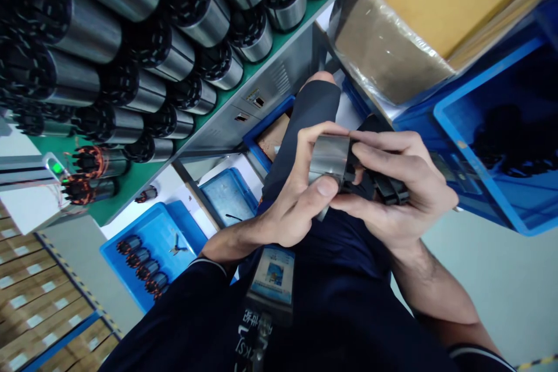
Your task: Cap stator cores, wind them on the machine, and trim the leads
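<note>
Above my lap, my left hand (300,203) is wrapped round a shiny metal cylinder (330,157), its thumb on the lower side. My right hand (399,180) grips black plastic parts (387,187) at the cylinder's right end, with its fingertips touching the cylinder's edge. Fingers hide where the metal and the black plastic meet. Many similar metal cylinders with black ends (148,93) stand in rows on the green bench top (279,61) at the upper left. Two parts with orange wire (98,161) are at the near end of those rows.
At lower left, a blue tray (126,258) holds several wired parts. Another blue tray (229,195) lies beyond it. A plastic-lined carton (383,40) and a blue crate (483,200) with dark parts stand at right. Stacked cartons (30,279) are at far left.
</note>
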A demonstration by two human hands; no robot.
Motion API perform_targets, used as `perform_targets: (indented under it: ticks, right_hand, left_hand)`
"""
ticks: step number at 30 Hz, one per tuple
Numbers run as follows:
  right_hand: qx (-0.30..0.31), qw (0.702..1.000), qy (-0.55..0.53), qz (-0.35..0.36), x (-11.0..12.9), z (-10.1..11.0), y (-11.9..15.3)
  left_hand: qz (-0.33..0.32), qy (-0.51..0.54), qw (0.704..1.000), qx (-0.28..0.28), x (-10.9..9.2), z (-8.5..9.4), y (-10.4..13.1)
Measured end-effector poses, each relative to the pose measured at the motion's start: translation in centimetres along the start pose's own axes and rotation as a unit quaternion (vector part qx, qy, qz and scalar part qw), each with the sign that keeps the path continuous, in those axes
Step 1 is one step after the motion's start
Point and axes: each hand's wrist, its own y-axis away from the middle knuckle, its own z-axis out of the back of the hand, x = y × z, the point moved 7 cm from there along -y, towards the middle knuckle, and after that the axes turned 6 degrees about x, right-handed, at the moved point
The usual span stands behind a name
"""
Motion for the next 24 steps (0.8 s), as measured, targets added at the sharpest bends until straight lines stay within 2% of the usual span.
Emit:
perform_targets:
  ticks: [2,4,6,8,11,13,15,18,20,24]
  right_hand:
    - [-0.02,0.999,-0.021,-0.021,0.0,0.5,-0.3]
    - [-0.057,0.992,-0.086,-0.07,-0.5,1.1,-0.4]
    - [-0.077,0.976,-0.17,-0.108,-1.1,1.3,-0.1]
    - [-0.065,0.967,-0.215,-0.124,-1.5,1.0,0.4]
    - [-0.012,0.981,-0.169,-0.097,-1.2,0.5,1.4]
    - [0.038,0.992,-0.111,-0.055,-0.6,0.1,1.7]
    - [0.071,0.995,-0.058,-0.029,-0.1,-0.2,1.7]
    - [0.085,0.996,-0.004,-0.022,0.0,-0.6,1.5]
    - [0.076,0.996,-0.028,-0.037,-0.3,-1.0,1.4]
    - [0.03,0.992,-0.112,-0.053,-1.0,-1.5,1.6]
  left_hand:
    - [0.028,0.022,0.999,0.011,0.3,0.1,-0.2]
    - [0.054,0.052,0.997,0.02,0.8,0.0,-0.4]
    - [0.041,0.089,0.995,0.018,0.8,0.0,-0.9]
    - [0.027,0.117,0.993,-0.001,0.8,0.1,-1.5]
    - [0.036,0.112,0.992,-0.051,1.3,0.5,-2.5]
    - [0.006,0.102,0.991,-0.086,1.1,0.9,-3.1]
    - [-0.06,0.113,0.987,-0.102,0.4,1.0,-3.5]
    - [-0.149,0.144,0.972,-0.115,-0.7,0.7,-3.6]
    - [-0.172,0.135,0.965,-0.141,-1.4,0.5,-3.5]
    - [-0.183,0.053,0.959,-0.211,-2.7,0.4,-3.3]
